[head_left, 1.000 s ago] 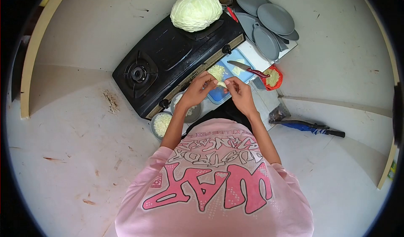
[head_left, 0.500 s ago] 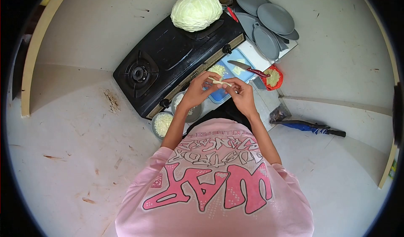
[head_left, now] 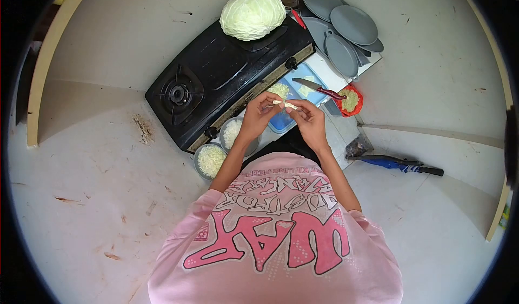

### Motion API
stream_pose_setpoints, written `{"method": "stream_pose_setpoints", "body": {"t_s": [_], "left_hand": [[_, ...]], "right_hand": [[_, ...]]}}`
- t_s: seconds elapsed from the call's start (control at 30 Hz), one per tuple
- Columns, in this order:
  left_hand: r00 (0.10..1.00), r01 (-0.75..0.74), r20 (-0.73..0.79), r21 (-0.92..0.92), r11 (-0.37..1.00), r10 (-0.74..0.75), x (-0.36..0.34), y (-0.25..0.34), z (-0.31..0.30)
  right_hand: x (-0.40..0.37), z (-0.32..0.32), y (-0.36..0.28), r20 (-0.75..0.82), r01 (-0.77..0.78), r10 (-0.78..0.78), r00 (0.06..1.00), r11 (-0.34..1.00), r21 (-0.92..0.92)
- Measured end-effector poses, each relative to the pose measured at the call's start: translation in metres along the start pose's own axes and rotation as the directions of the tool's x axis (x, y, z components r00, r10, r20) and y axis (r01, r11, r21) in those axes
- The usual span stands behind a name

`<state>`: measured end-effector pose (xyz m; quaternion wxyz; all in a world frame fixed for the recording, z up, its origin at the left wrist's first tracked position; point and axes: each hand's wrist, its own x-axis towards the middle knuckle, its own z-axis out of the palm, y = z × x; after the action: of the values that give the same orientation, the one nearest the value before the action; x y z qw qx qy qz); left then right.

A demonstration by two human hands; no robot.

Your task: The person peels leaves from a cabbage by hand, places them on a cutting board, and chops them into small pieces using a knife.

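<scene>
Between my two hands is a small pale piece (head_left: 285, 104), held by its ends at the fingertips; it looks like cabbage. My left hand (head_left: 258, 116) pinches one end and my right hand (head_left: 310, 121) the other. Both are above a blue tray (head_left: 281, 123) that holds chopped pale bits (head_left: 279, 90) and pale leaf pieces. A knife with a dark red handle (head_left: 331, 93) lies across the tray's right part. Nearer my left forearm, two grey bowls hold white chopped pieces (head_left: 232, 133) and pale shreds (head_left: 211, 160).
A whole cabbage (head_left: 252, 15) rests on the black gas stove (head_left: 211, 61). Grey plates and pans (head_left: 354, 24) are piled at the upper right. A red basket (head_left: 360, 103) holds pale shreds. A blue umbrella (head_left: 394, 162) lies at the right.
My hands have shifted slightly, with the left fingers nearer the right ones around the pale piece. My left forearm has moved a little right, showing more of the bowls.
</scene>
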<state>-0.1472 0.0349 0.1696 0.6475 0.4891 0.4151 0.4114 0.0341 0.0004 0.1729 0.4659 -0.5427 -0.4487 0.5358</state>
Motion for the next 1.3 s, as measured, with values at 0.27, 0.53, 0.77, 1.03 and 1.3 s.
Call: {"method": "stream_pose_setpoints", "body": {"t_s": [0.27,0.53,0.77,1.03,1.3], "left_hand": [[0.983,0.014,-0.161,-0.387,0.922,-0.083,-0.002,-0.013,0.011],[0.991,0.008,-0.129,-0.272,0.962,-0.045,-0.003,-0.009,0.011],[0.986,-0.094,-0.159,-0.304,0.948,0.047,0.0,-0.012,0.017],[0.977,-0.125,-0.201,-0.242,0.962,0.076,0.003,-0.017,0.017],[0.971,-0.108,-0.232,-0.198,0.974,0.06,0.003,-0.01,0.021]], "right_hand": [[-0.002,0.006,-0.005,0.005,0.075,-0.076,0.997,0.99,0.12],[0.001,0.004,-0.005,-0.03,0.111,-0.108,0.994,0.987,0.113],[0.004,0.004,-0.004,-0.008,0.007,-0.005,1.0,0.959,0.285],[0.002,0.011,-0.008,-0.03,0.02,-0.015,0.999,0.986,0.166],[0.004,0.008,-0.007,0.008,0.119,-0.119,0.993,0.981,-0.151]]}}
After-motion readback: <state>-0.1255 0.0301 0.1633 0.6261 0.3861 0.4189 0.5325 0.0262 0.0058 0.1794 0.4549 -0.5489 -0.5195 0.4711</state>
